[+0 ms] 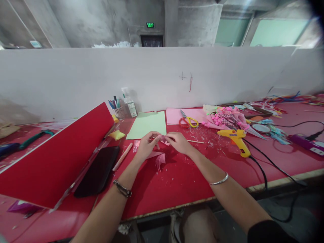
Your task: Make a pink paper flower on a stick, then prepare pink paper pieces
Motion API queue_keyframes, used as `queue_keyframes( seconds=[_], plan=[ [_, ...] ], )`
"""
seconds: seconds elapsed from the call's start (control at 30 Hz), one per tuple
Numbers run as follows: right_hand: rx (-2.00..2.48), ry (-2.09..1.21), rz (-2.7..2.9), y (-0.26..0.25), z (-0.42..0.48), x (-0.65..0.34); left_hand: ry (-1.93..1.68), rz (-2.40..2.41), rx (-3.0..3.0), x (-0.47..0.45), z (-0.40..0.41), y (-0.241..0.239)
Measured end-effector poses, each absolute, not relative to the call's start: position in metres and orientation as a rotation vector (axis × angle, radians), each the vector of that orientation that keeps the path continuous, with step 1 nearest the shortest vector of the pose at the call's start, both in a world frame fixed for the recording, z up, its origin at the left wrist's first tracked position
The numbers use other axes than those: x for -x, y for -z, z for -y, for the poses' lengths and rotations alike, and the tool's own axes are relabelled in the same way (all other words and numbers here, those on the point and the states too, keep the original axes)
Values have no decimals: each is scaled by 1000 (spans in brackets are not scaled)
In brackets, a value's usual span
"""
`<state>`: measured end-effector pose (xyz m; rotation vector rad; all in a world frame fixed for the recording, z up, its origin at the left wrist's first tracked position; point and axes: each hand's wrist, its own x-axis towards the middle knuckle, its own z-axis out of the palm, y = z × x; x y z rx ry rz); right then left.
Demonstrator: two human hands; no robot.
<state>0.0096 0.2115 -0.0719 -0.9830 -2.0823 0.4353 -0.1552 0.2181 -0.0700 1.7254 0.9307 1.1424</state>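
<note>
Pink paper piece, at centre frame, is pinched between fingertips of the left hand and right hand. It looks light, thin and easily creased, so is best held by its edges.

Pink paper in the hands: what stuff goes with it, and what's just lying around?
In use: left hand and right hand, both pinching the small pink paper; pink folded piece just below them.
Lying about: yellow glue gun, scissors, green sheet, black case, pen cup.
</note>
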Motion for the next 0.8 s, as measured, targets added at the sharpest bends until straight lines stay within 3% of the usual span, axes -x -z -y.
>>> queue_keyframes(
  seconds=[0.8],
  plan=[
    [1030, -360, 2138, 77, -216, -12, -1108, -1044, -1998, 150, -211, 70]
  ],
)
